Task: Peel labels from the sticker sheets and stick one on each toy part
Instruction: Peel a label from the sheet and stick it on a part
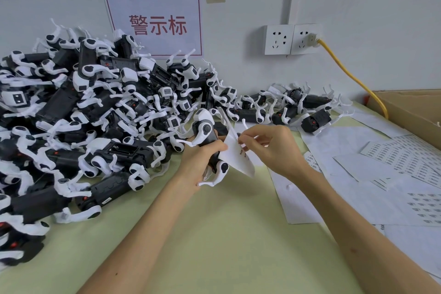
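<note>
Green counter (226, 234), huge pile of toy robot dogs (95, 107), so loads left I'd guess. Right of the pile, left hand (198, 157) grips one dog (206, 130) plus a sticker sheet (236, 160); right hand (272, 148) pinches the sheet, mid-peel probably.

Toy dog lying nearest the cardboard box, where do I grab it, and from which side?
Take the toy dog by its black body, across the trunk, from above on the near side. The trunk is blocky and exposed there; its thin white legs splay outward and would likely bend.
</note>
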`<state>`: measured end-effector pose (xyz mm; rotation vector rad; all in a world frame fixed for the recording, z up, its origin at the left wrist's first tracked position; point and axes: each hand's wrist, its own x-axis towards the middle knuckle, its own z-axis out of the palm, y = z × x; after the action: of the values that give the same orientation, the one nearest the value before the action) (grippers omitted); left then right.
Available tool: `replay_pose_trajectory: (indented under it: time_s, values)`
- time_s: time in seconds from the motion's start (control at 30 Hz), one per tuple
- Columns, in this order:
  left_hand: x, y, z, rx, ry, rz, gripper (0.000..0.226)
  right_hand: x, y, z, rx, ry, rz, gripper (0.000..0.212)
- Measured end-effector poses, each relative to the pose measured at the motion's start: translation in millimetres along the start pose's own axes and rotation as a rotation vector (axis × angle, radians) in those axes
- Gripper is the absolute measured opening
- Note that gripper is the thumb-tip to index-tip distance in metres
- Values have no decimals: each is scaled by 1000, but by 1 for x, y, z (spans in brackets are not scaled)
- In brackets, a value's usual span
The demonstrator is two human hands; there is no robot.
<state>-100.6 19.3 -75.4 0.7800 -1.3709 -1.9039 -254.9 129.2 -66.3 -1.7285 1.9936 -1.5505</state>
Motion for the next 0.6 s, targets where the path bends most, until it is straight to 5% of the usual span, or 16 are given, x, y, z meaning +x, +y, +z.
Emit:
replay_pose_trajectory:
  time_s: [0.33,0.6]
  values:
    - [5,0,-4,-59,-147,-38,19,-1,-2,4,-5,-32,-49,10]
    - [4,-2,-6,155,-16,-43,22,0,0,5,-16,-17,-5,9]
